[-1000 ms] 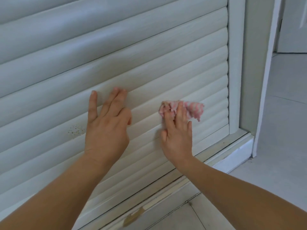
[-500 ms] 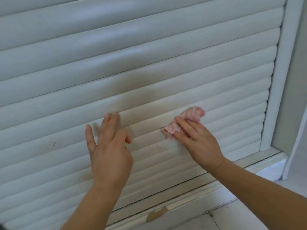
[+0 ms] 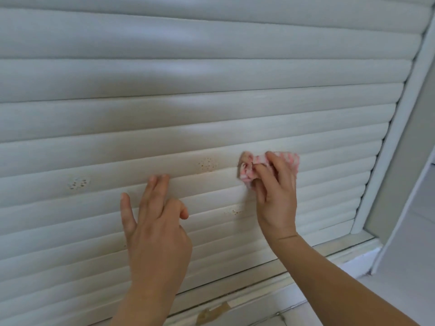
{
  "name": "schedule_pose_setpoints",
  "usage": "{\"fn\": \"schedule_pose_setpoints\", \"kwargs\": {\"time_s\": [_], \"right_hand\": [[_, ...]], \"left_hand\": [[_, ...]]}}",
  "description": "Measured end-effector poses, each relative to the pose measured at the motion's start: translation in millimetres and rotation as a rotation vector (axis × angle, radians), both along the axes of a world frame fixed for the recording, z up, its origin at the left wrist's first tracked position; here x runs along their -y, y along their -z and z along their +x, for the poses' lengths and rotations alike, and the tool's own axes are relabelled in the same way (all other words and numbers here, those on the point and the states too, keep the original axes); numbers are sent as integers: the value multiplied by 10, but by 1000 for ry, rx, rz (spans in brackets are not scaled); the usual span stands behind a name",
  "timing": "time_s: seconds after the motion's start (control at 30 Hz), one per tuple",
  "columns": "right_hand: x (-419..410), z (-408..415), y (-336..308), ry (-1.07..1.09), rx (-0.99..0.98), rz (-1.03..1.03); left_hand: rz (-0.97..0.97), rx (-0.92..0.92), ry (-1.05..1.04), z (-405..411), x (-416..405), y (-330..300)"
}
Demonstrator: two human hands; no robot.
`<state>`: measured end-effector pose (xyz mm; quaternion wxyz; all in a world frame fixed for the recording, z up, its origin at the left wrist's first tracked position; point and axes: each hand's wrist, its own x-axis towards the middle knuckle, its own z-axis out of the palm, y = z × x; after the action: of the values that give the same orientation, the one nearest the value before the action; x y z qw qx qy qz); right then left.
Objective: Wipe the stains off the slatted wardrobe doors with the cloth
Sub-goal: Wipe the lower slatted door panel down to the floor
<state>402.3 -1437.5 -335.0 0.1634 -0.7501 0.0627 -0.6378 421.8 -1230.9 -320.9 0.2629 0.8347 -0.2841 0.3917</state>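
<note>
Low on the slatted wardrobe door [image 3: 211,118], right hand [image 3: 275,196] has the pink-and-white cloth [image 3: 249,169] bunched and pressed on a slat, grip closed on it: fingers [image 3: 273,161] curled over the top, thumb underneath. Nearest speckled stain [image 3: 207,164] sits just to the left of the cloth on about the same slat, so next wipe looks like a short sideways pass left along the slat's long axis, which runs horizontal. Second, fainter stain [image 3: 233,211] lies below the cloth, near the right wrist. Third stain [image 3: 78,183] is well apart to the far left, past the left hand [image 3: 155,229]. Left hand is flat and open, fingertips [image 3: 160,178] touching the slats, holding nothing, probably bracing the door. Right hand is nearer the first two stains; left nearer the third.
</note>
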Motion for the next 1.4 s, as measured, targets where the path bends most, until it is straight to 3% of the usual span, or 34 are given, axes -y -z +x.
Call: {"fn": "schedule_pose_setpoints", "kwargs": {"time_s": [0.17, 0.33, 0.53, 0.63, 0.77, 0.87, 0.97, 1.03, 1.17, 1.33, 1.4], "right_hand": [[378, -36, -398, 108, -12, 213], [348, 1, -659, 126, 127, 558], [-277, -51, -348, -125, -68, 221], [-142, -154, -630, -131, 41, 276], [169, -94, -1253, -90, 252, 656], [24, 57, -1359, 27, 178, 439], [-300, 114, -1034, -30, 13, 108], [-363, 45, -759, -121, -124, 3], [-294, -147, -619, -197, -112, -23], [-425, -75, -1306, -115, -3, 104], [-594, 65, -1502, -57, 22, 43]], "left_hand": [[27, 27, 23, 68, -70, 5], [12, 51, 30, 99, -47, 17], [-32, 62, -2, 57, 28, -10], [-51, 76, -8, 39, 23, -64], [-77, 68, -7, 39, -5, -131], [-77, 78, 3, 45, -28, -142], [-70, 87, 15, 54, -48, -138], [-62, 84, 21, 52, -69, -136], [-70, 77, 22, 38, -114, -187], [-94, 47, 18, 62, -184, -256], [-101, 43, 21, 73, -229, -276]]}}
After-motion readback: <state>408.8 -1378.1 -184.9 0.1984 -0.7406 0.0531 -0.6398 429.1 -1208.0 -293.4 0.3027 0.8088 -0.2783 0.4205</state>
